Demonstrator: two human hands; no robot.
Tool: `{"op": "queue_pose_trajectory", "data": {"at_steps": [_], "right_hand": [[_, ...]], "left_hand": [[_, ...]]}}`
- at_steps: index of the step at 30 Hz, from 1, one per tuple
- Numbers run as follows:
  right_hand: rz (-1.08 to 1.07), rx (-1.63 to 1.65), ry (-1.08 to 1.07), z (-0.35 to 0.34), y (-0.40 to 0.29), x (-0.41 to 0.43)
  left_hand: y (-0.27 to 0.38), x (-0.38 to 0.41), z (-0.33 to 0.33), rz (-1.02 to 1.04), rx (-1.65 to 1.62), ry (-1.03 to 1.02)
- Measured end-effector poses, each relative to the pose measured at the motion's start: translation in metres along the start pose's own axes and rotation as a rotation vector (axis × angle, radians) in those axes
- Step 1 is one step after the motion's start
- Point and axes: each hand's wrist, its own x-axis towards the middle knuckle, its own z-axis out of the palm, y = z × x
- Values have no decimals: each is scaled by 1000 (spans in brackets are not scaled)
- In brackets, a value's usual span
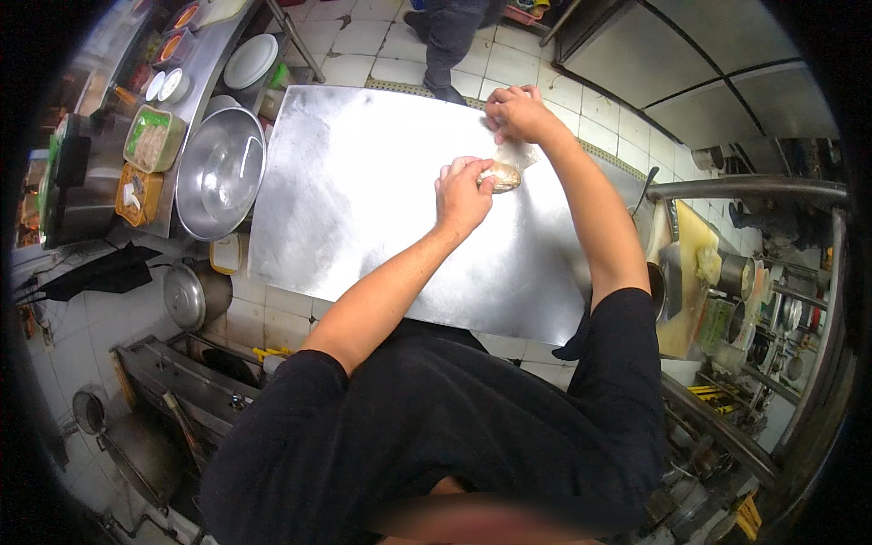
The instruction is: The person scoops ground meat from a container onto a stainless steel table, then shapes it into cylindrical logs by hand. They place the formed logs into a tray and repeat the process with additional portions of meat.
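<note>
My left hand [466, 192] grips one end of a small oval bundle [503, 178], pale brown and shiny, which looks like food wrapped in clear film. It is at the far right part of a stainless steel table [361, 204]. Just beyond it, towards the far edge, my right hand [519, 114] has its fingers curled downward. Between that hand and the bundle shows a pale, see-through patch [523, 155], perhaps plastic film. Whether the right fingers pinch it is hidden.
Left of the table stand a large steel bowl [221, 174] and a plastic tub [154, 138] with food. A lidded pot [194, 294] is on the floor side. Beyond the far edge, a person's leg [449, 51] shows. A metal rail [749, 189] runs at right.
</note>
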Motion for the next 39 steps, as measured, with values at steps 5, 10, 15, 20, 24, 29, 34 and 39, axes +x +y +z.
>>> {"op": "queue_pose_trajectory", "data": {"at_steps": [5, 10, 15, 20, 24, 29, 34, 39], "right_hand": [[58, -137, -67, -7, -15, 26], [123, -299, -201, 1, -71, 47], [52, 104, 346, 13, -51, 8], [99, 535, 519, 51, -54, -112], [160, 487, 664, 92, -87, -135], [280, 422, 736, 97, -85, -111], [406, 514, 612, 82, -89, -116], [507, 788, 626, 82, -110, -131]], "left_hand": [[-3, 5, -4, 4, -44, -46], [-14, 5, -14, 31, -119, -67], [-9, 0, -30, 466, 22, -81], [-19, 11, -35, 650, 93, -295], [-27, 28, -35, 687, 90, -414], [-29, 48, -27, 677, 38, -418], [-17, 64, -29, 617, 82, -508], [2, 62, -57, 521, 108, -667]]}}
